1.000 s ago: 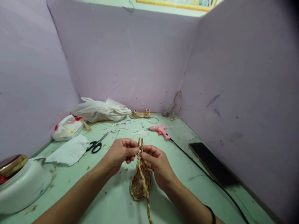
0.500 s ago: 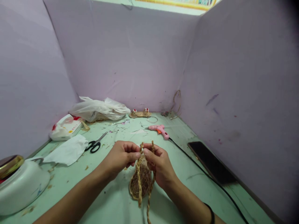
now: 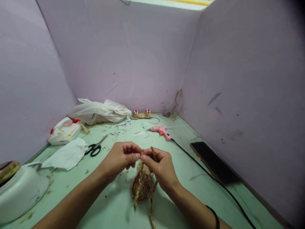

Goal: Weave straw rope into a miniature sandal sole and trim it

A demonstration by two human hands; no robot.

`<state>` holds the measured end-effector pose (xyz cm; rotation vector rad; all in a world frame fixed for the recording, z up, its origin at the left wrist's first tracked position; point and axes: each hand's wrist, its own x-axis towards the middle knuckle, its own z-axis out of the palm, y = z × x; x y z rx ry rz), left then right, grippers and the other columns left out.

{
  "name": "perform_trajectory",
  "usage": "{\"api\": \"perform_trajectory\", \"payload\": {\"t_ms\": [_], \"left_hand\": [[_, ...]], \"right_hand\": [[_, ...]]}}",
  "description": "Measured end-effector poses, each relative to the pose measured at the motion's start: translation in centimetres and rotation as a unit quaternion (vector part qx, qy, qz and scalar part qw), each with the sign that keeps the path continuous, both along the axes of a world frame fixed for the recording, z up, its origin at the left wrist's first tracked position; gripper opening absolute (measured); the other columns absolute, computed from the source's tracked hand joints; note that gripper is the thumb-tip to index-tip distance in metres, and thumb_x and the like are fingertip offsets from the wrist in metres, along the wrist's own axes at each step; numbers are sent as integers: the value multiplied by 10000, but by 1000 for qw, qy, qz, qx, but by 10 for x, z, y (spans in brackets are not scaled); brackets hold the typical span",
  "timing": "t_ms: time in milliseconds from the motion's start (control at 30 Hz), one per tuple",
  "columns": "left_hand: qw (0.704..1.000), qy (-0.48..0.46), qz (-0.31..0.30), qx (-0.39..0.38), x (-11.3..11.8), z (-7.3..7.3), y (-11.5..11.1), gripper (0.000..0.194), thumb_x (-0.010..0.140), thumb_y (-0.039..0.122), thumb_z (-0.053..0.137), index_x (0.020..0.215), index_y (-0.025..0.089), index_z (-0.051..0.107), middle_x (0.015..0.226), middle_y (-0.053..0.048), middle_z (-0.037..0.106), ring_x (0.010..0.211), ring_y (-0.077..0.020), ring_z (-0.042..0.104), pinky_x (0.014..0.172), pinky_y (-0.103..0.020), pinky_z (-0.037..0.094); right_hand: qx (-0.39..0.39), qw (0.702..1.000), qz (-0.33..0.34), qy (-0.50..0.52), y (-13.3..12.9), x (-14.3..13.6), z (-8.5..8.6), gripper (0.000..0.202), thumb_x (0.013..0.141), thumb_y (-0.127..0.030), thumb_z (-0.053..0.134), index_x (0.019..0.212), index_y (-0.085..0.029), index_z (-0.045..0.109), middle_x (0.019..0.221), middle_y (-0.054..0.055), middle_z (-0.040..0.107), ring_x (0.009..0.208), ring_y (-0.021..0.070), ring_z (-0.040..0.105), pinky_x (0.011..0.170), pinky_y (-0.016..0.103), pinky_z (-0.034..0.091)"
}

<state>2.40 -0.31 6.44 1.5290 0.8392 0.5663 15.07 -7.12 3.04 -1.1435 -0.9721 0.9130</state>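
Note:
My left hand [image 3: 119, 162] pinches near the top of a braided straw cord [image 3: 136, 195] between thumb and fingers. My right hand [image 3: 164, 167] is closed at the same spot, its thumb and forefinger on that cord's end. A second braided cord [image 3: 151, 210] passes through the right hand, its tip showing above the fingers and its tail hanging below. Behind the cords is a coiled, sole-shaped straw piece [image 3: 147, 187], its upper part partly hidden by the fingers. Whether it is held or only touched, I cannot tell.
A pink glue gun [image 3: 162, 131] with a black cable lies ahead, a phone [image 3: 214, 162] to the right. Black-handled scissors [image 3: 95, 149], a tissue [image 3: 69, 154], a tissue pack [image 3: 66, 130], a plastic bag [image 3: 100, 111] and a white pot [image 3: 23, 194] are left. Decorated straw slippers [image 3: 141, 115] sit behind.
My hands have drawn closer together at the top of the first cord. Its lower end has swung left, and the second cord's tip has tilted left. The view has shifted slightly.

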Motion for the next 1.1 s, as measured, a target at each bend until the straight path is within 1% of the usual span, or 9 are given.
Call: {"api": "perform_trajectory", "payload": {"t_ms": [267,433,600,767,833,900,967,1000,1100], "left_hand": [[1000,-13,-11,-24,-1,-3,2,233,587,267,653,746,110,587,509,31,515,423,-65,433,391,-180,283],[1000,-13,-19,-21,-3,-2,3,227,594,257,660,754,110,593,536,26,531,429,-62,444,397,-179,291],[999,-24,-24,-14,-4,0,3,227,579,258,684,740,119,604,529,33,531,429,-58,429,406,-182,292],[999,-31,-8,-1,-3,2,2,153,570,224,670,648,120,590,500,40,504,413,-42,379,412,-182,269],[999,-38,4,0,-2,3,1,140,571,211,661,632,124,571,489,47,487,412,-42,373,409,-180,259],[999,-48,25,-3,-3,3,1,136,575,205,653,634,130,555,475,54,473,407,-44,373,404,-179,256],[998,-57,34,-10,-3,3,1,132,586,204,645,637,132,548,467,52,478,407,-48,386,405,-178,270],[998,-59,32,-14,-3,3,1,131,587,203,645,636,131,547,466,48,486,410,-51,397,406,-178,279],[998,-59,18,-26,-2,3,0,138,580,203,655,619,128,545,462,34,506,420,-62,428,398,-173,296]], "right_hand": [[-22,999,-9,27,1,0,0,141,605,-259,683,629,-125,645,501,-40,493,482,70,360,475,227,282],[-46,998,-1,52,1,1,2,149,575,-265,701,610,-131,644,449,-69,446,417,44,281,419,221,216],[-66,990,42,115,1,2,2,191,531,-270,736,592,-132,618,419,-96,388,388,25,219,399,221,162],[-84,979,107,154,2,2,2,249,504,-289,765,586,-127,594,404,-100,369,382,22,218,392,216,142],[-72,979,100,160,2,2,1,282,530,-311,761,679,-125,611,465,-76,445,388,23,239,386,209,134],[-55,977,83,188,3,2,0,329,597,-374,717,807,-145,610,615,-27,547,407,31,295,380,201,121],[-39,970,79,227,5,2,-2,335,664,-437,640,851,-162,601,756,16,580,453,50,358,378,195,121],[-32,967,83,240,5,1,-3,336,684,-453,609,846,-159,604,768,25,574,475,60,373,380,194,128],[-25,971,98,218,6,0,-8,368,713,-459,571,891,-142,622,639,3,508,482,75,331,394,201,160]]}}
